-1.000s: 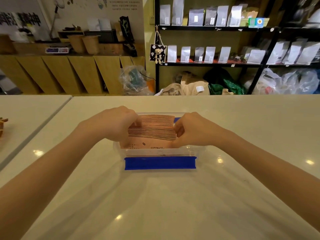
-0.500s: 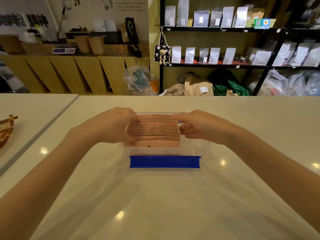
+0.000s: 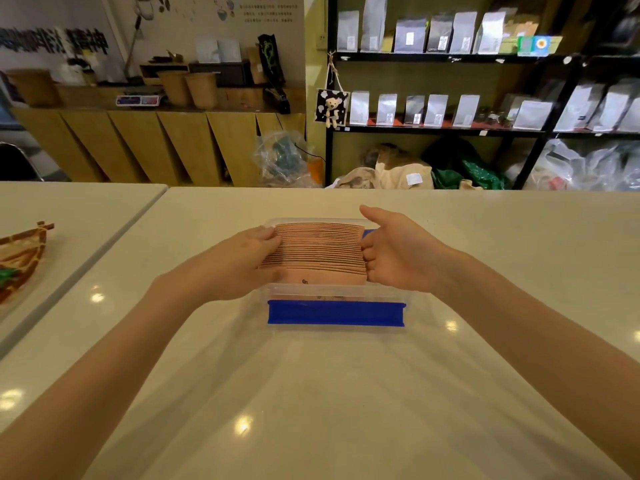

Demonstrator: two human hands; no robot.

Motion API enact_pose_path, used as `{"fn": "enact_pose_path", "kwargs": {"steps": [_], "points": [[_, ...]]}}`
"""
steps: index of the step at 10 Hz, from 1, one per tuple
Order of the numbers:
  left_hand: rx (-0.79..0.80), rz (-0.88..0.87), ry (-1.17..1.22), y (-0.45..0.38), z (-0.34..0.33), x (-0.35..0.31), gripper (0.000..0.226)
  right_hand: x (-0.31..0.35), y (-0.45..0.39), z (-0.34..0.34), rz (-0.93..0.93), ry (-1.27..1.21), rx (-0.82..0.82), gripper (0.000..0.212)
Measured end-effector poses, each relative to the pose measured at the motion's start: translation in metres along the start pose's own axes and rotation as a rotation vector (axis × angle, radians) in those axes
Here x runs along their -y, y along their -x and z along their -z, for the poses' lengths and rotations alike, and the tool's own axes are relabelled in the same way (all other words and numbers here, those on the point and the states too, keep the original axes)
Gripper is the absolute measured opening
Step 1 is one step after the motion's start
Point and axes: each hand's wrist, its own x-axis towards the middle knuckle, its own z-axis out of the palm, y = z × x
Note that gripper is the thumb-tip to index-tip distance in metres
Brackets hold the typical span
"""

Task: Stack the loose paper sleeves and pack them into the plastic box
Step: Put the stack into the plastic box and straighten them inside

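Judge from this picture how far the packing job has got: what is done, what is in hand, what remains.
Done: the sleeves form one stack inside the clear box. In hand: the left hand and right hand press its two ends, squaring it. Left: seating the stack fully down; no loose sleeves or lid show.

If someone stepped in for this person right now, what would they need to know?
Left hand: pressed against the left side of the sleeves.
Right hand: open, fingers against their right side.
Sleeves: one stack standing in the clear box, tops above its rim.
Done: sleeves stacked and in the box.
Left: square them and settle them in; no loose sleeves or lid in view.
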Motion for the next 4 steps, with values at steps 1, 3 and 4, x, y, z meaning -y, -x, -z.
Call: {"fn": "enact_pose_path", "kwargs": {"steps": [1,3,4], "points": [[0.009,0.014,0.013,0.001,0.003,-0.001,0.060,0.003,0.005,0.000,0.016,0.019,-0.062,0.046],[-0.188,-0.037,0.063,0.004,0.028,-0.005,0.052,0.019,0.057,-0.004,0.499,0.399,-0.219,0.046],[-0.389,-0.151,0.118,0.010,0.050,-0.012,0.042,0.017,0.115,-0.003,0.894,0.592,-0.210,0.041]]}}
